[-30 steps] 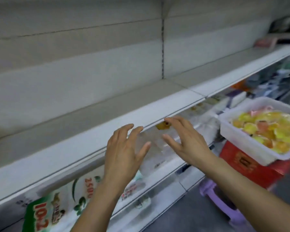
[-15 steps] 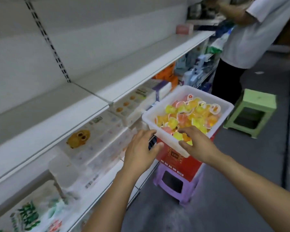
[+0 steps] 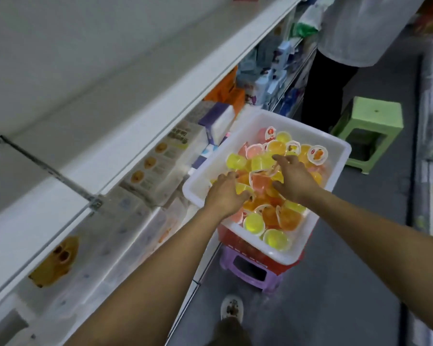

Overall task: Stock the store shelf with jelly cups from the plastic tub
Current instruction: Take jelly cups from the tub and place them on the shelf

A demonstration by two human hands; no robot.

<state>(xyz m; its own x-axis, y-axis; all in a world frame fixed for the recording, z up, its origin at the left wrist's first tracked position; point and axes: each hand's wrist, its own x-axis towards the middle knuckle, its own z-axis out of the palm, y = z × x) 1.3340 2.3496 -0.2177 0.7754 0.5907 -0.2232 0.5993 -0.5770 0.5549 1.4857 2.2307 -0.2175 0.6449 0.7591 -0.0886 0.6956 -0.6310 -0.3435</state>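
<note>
View has swung off the shelf (image 3: 115, 101) and down onto the plastic tub (image 3: 336, 156), which I see sitting on a red box over a purple stool (image 3: 251, 270). Shelf board above is bare, so stocking has barely begun. Both my hands moved from the shelf edge into the jelly cups (image 3: 273, 151). Left hand (image 3: 225, 196) curls around a yellow cup; right hand (image 3: 294, 177) lies spread across the pile, gripping nothing I can see. Pickup starting.
</note>
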